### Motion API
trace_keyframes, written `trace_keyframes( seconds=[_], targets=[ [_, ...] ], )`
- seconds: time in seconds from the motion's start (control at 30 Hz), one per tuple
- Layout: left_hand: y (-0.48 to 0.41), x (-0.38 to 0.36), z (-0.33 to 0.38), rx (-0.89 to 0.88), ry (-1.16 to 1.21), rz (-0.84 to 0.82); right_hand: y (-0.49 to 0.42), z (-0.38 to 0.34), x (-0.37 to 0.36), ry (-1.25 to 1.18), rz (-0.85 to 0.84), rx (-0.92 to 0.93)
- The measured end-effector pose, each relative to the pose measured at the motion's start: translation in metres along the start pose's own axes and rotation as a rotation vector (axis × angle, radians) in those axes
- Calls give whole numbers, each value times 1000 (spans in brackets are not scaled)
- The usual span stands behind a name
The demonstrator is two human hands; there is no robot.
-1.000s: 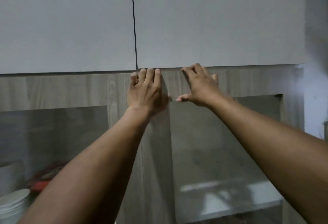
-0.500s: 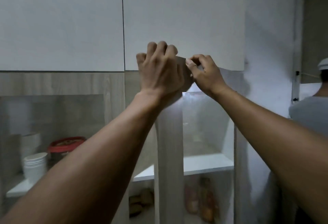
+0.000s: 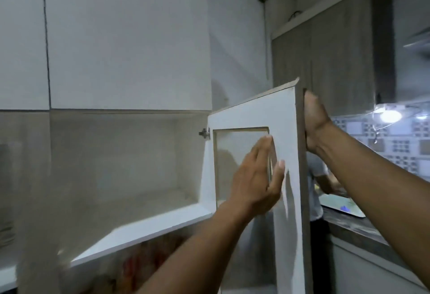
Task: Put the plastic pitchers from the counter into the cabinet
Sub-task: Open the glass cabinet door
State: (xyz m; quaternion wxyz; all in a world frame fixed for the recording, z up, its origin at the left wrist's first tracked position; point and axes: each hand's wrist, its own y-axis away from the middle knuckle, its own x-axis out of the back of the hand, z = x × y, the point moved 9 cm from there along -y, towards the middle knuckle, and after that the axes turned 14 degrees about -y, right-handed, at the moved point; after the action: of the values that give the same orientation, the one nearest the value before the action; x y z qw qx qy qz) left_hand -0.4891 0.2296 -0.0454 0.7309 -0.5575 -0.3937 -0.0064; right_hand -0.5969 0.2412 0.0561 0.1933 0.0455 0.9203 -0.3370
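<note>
The glass-paned cabinet door [image 3: 287,116] stands swung out to the right, showing its white inner face. My right hand [image 3: 314,121] grips the door's outer edge near its top corner. My left hand [image 3: 258,177] is flat against the inner side of the door, fingers spread over the glass pane. Behind the door the upper cabinet compartment [image 3: 130,165] is bare, with a white shelf [image 3: 149,224] at its bottom. No plastic pitcher is in view.
Closed white upper cabinet doors [image 3: 125,37] hang above. Blurred reddish items [image 3: 144,263] sit under the shelf. Another person [image 3: 318,191] stands at the counter [image 3: 358,226] on the right, behind the open door. A wood-grain wall cabinet [image 3: 332,56] and a tiled backsplash lie beyond.
The door was shut, then both hands pulled it from its top edge. It has swung wide open to the right, and my view has turned right with it.
</note>
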Motion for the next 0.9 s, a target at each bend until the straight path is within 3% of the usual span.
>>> trace_keyframes(
  seconds=[0.1, 0.23, 0.3, 0.53, 0.67, 0.77, 0.9],
  targets=[
    [-7, -63, 5, -23, -34, -150, 11, -16, 65, 161, 212, 31],
    [-32, -117, 17, -62, -91, -208, 22, -33, 126, 591, 518, 202],
    [-43, -137, 23, -85, -95, -213, 24, -33, 141, 866, 544, 281],
    [-65, -193, 25, -240, -171, -340, 22, 9, 182, 1689, 444, 291],
    [-62, -224, 4, -260, -191, -505, 19, 39, 223, 1997, 359, -85],
    [-60, -244, -20, -215, -221, -639, 20, 55, 247, 2051, 300, -350],
    [-62, -255, -30, -209, -246, -713, 27, 63, 257, 2094, 280, -457]
  ],
)
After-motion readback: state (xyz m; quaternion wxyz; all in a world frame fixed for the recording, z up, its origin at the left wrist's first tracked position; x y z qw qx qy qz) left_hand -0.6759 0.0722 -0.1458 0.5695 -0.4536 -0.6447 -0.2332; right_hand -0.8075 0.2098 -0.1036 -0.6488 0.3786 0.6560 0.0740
